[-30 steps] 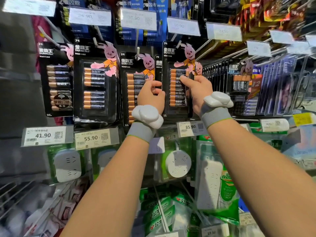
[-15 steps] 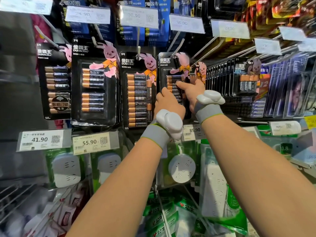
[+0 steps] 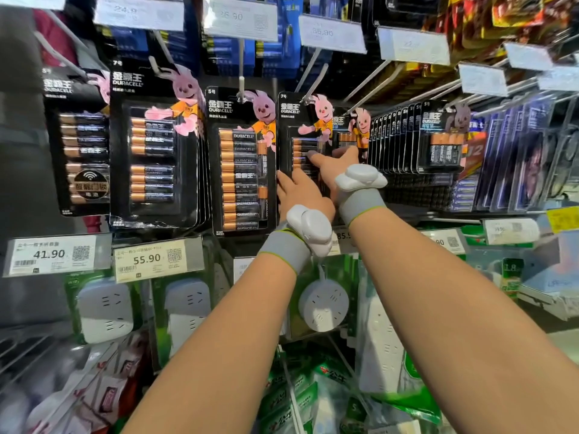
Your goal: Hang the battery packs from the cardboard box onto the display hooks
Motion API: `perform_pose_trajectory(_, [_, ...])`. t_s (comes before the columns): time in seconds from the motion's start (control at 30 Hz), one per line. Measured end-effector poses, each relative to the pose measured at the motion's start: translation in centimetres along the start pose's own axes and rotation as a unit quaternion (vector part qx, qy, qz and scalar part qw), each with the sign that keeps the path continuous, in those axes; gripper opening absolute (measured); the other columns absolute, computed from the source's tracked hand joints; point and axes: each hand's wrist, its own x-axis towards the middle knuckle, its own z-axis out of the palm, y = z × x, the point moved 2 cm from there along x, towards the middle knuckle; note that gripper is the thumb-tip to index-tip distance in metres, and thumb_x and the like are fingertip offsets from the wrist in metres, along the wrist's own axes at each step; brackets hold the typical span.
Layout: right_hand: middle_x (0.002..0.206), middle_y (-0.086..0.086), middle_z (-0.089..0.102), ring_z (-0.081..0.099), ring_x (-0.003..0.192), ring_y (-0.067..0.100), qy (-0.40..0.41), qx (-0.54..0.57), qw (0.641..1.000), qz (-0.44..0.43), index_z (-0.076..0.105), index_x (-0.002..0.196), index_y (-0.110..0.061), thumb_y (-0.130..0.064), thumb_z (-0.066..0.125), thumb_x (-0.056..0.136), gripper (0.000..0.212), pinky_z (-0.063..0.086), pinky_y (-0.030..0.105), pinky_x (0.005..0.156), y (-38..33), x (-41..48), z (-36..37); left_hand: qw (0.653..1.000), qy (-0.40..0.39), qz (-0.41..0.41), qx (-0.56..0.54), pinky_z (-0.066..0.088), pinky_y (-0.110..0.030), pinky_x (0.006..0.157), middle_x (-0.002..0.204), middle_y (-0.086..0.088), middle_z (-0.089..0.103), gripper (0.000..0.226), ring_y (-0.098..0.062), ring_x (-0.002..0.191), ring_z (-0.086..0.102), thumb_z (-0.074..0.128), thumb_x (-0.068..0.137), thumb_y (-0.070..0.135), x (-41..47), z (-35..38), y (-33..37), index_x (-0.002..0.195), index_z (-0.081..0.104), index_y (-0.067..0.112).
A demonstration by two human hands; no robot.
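Figure: seating 1 battery pack (image 3: 299, 120) on a display hook (image 3: 316, 84), head view. The pack, labelled 7, hung with its top hole at the hook's tip, in front of a smaller pack (image 3: 347, 137) further back and between a larger 5-size pack (image 3: 241, 164) and a dense row of packs (image 3: 394, 139). The right hand (image 3: 336, 166) pinched it: the thumb (image 3: 313, 157) lay flat across the blister front while the fingers passed behind the right edge, probably to steer the card along the rod. The left hand (image 3: 302, 194) rested against the lower part of the pack, apparently steadying it so it would not swing; whether those fingers curled round the edge could not be told. The cardboard box was out of view. Judged stage: the pack was on the hook but not yet released.
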Motion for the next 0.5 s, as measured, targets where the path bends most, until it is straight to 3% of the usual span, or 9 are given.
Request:
perform_pose_trajectory(0.17, [0.125,0.016,0.053,0.053,0.109,0.033,-0.008,-0.027,0.999,0.044,0.034,0.134,-0.004,-0.030,0.075,0.078,0.074,0.048,0.044,0.094,0.1,-0.9,-0.4,1.000,-0.023,0.007,-0.004,0.021,-0.041,0.117,0.160,-0.019,0.000,0.067,-0.035,0.147,0.009,0.053,0.093,0.011,-0.9,-0.3,0.0,0.149,0.016,0.005])
perform_pose_trajectory(0.27, [0.116,0.014,0.060,0.058,0.101,0.031,-0.014,-0.029,0.998,0.050,0.043,0.130,-0.005,-0.035,0.079,0.068,0.078,0.053,0.046,0.088,0.6,-1.8,-1.4,0.999,-0.029,0.041,-0.011,0.031,-0.039,0.112,0.156,-0.016,0.021,0.062,-0.033,0.141,0.027,0.054,0.091,0.012,-2.1,-0.8,0.0,0.146,0.025,0.006])
perform_pose_trajectory(0.33, [0.104,0.013,0.063,0.060,0.094,0.030,-0.017,-0.023,0.998,0.058,0.050,0.123,-0.004,-0.040,0.079,0.058,0.079,0.054,0.048,0.085,0.8,-2.0,-2.2,0.998,-0.025,0.054,-0.022,0.036,-0.033,0.101,0.151,-0.012,0.031,0.058,-0.031,0.134,0.039,0.053,0.092,0.013,-2.7,-1.4,-0.1,0.145,0.030,0.009])
perform_pose_trajectory(0.43, [0.075,0.007,0.056,0.054,0.068,0.022,-0.029,-0.002,0.998,0.059,0.058,0.107,-0.004,-0.035,0.076,0.074,0.049,0.056,0.045,0.074,0.6,-3.2,-4.2,0.996,-0.008,0.073,-0.055,0.038,-0.026,0.091,0.145,-0.010,0.044,0.052,-0.028,0.126,0.048,0.054,0.093,0.015,-4.0,-2.8,-0.7,0.142,0.037,0.014])
perform_pose_trajectory(0.5, [0.064,0.004,0.049,0.044,0.055,0.018,-0.041,0.012,0.997,0.057,0.060,0.092,-0.006,-0.032,0.072,0.081,0.031,0.049,0.032,0.047,0.0,-4.6,-6.2,0.995,0.020,0.054,-0.081,0.035,-0.021,0.086,0.139,-0.006,0.051,0.046,-0.024,0.122,0.051,0.055,0.093,0.016,-5.4,-4.3,-0.6,0.138,0.045,0.016])
